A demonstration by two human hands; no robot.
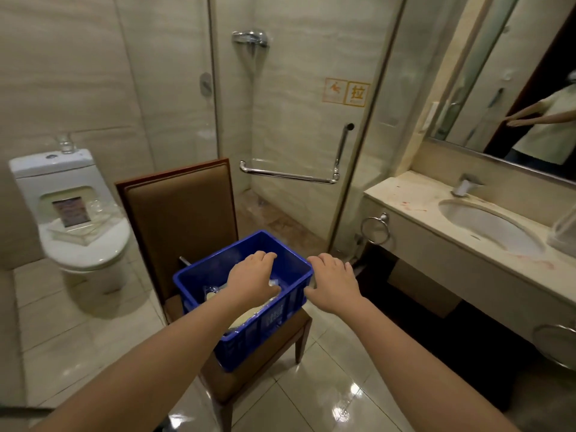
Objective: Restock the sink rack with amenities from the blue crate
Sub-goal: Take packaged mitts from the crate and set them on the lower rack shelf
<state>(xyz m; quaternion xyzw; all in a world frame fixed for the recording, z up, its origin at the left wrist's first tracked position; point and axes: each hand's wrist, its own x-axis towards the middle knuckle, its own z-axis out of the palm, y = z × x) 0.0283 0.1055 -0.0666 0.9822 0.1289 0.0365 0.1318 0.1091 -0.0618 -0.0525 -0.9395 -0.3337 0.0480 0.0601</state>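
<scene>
One ribbed blue plastic crate is set on the seat of the padded brown chair. The left hand is held inside it over pale wrapped packets, fingers bent; a grip cannot be confirmed. The right hand, relaxed and empty, is held beside the crate's right rim. Open glossy tile is seen towards the oval sink.
</scene>
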